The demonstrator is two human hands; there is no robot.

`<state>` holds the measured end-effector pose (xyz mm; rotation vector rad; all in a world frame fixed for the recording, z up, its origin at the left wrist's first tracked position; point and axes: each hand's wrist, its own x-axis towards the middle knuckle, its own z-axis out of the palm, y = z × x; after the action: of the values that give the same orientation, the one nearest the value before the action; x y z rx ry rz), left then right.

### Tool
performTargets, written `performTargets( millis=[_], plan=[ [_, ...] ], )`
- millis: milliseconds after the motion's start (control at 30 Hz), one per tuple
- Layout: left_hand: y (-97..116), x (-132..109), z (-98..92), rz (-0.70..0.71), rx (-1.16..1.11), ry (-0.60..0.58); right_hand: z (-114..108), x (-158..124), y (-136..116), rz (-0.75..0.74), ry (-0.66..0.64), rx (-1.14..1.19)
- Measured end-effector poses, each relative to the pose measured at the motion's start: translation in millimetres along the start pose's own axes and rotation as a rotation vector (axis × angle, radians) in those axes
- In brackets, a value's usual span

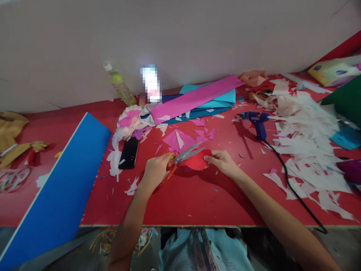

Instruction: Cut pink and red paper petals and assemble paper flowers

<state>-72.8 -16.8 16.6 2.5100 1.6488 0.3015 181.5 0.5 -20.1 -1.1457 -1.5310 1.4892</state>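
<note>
My left hand (158, 170) is closed on the handles of a pair of scissors (187, 153), whose blades are parted and point to the upper right. One blade lies over the left part of a rounded piece of red paper (197, 162). My right hand (221, 162) pinches that paper by its right edge, between thumb and fingers. Pink paper scraps (176, 140) lie on the red table (180, 203) just beyond the scissors. A black phone (129, 153) rests to the left, beside white and pink crumpled paper (131, 122).
A blue board (67, 180) overhangs the table's front edge at left. A blue glue gun (256, 122) with a black cord lies at right, near piled white scraps (307, 139). A bottle (121, 86), a lit phone (151, 83) and a long pink strip (197, 98) are at the back.
</note>
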Motion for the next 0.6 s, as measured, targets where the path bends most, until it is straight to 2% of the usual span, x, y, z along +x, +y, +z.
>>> performTargets(
  millis=[600],
  plan=[
    [-4.7, -1.4, 3.0, 0.025, 0.037, -0.029, -1.4, 0.6, 1.2, -0.018, 0.012, -0.045]
  ],
)
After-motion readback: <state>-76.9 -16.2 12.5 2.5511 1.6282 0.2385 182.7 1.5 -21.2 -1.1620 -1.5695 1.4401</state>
